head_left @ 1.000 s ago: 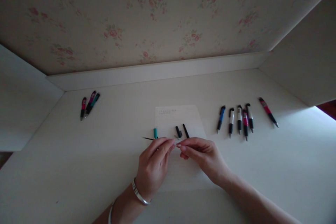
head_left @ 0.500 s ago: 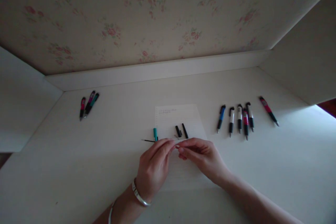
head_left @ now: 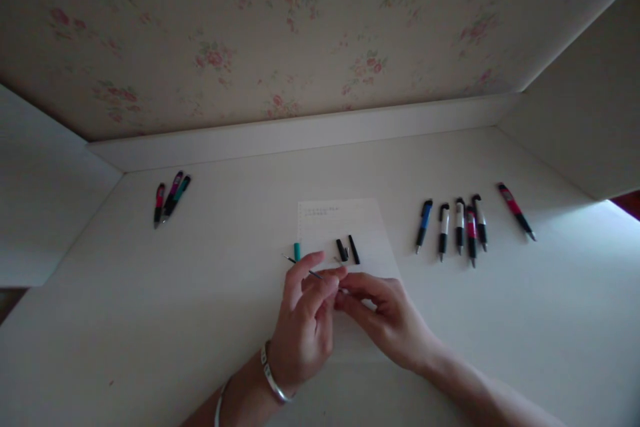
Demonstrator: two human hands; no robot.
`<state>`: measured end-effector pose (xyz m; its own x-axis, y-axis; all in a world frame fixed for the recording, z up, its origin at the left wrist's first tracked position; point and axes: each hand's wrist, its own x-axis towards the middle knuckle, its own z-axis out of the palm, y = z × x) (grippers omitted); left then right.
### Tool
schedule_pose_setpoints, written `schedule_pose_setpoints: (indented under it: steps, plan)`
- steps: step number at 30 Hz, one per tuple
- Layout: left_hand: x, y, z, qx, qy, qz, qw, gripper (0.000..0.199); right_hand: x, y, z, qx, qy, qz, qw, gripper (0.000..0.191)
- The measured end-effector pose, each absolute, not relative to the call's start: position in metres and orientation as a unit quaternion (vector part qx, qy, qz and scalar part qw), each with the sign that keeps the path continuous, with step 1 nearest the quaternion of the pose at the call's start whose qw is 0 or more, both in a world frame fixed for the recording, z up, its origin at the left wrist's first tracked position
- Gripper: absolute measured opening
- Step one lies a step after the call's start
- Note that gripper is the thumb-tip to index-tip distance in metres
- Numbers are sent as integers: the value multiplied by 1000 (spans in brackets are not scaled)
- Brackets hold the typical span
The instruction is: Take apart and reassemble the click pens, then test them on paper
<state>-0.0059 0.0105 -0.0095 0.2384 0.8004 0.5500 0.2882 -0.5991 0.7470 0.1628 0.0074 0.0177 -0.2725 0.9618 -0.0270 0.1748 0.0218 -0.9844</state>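
Observation:
A thin dark pen refill [head_left: 316,274] with a pale tip slants through my left hand [head_left: 305,320], whose thumb and fingers pinch it. Its tip pokes out to the upper left, past my raised index finger. Against those fingertips, my right hand [head_left: 383,313] closes thumb and index finger on something too small to make out at the refill's near end. Just beyond the hands lie a teal pen barrel piece [head_left: 297,251], a black pen part [head_left: 341,250] with a small metal piece [head_left: 347,251] beside it, and a slim black piece [head_left: 354,249].
Lined paper [head_left: 370,220] with faint writing lies under the hands on the white desk [head_left: 225,233]. At the left rest a pink pen [head_left: 159,205] and two others. On the right are a blue pen [head_left: 424,225], several white and pink pens, and a separate pink pen [head_left: 517,211].
My left hand has turned and its index finger has lifted, so the refill now slants upward rather than lying nearly level. My right hand has shifted slightly downward, still pinching.

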Motion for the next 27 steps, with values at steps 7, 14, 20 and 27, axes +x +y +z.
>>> schedule_pose_setpoints:
  steps: [7,14,20,27]
  plan:
    - [-9,17,-3,799,308,470,215,40,164,3,20,-488,-682,410,360,21]
    - [-15,17,11,814,312,473,125,34,169,13,17,-536,-494,525,440,19]
    - [-22,33,7,767,561,310,-13,30,179,26,11,-535,-374,549,522,23]
    - [-27,41,-8,792,586,173,-14,25,184,30,14,-514,-356,578,524,31]
